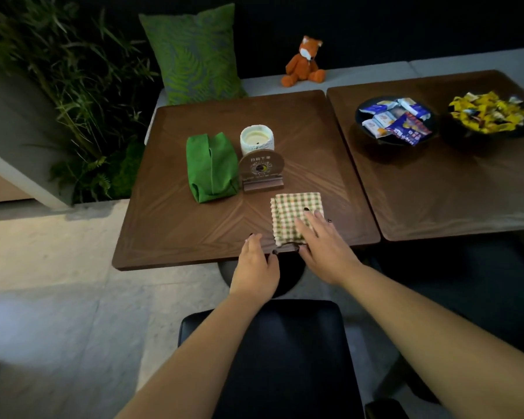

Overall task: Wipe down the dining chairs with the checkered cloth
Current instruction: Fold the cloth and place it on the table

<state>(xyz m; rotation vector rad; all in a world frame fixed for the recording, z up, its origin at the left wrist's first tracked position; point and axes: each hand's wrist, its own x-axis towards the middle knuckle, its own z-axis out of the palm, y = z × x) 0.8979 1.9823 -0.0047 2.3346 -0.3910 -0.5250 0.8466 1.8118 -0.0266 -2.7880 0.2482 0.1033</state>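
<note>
The folded green-and-cream checkered cloth [288, 211] lies near the front edge of the left wooden table [179, 234]. My right hand [324, 249] rests flat on the cloth's near right part, fingers spread and straight. My left hand [256, 264] sits at the table's front edge just left of the cloth, fingers relaxed, thumb close to the cloth's near corner. A black padded dining chair [285, 352] stands directly below my arms, its seat partly hidden by them.
On the left table stand a green fabric pouch [211, 167], a white candle jar [257, 140] and a round wooden sign [261, 172]. The right table [436, 192] holds two dark bowls of wrapped snacks [395, 119]. A bench with a green cushion [194, 52] and fox plush [304, 62] runs behind; plants [73, 95] are on the left.
</note>
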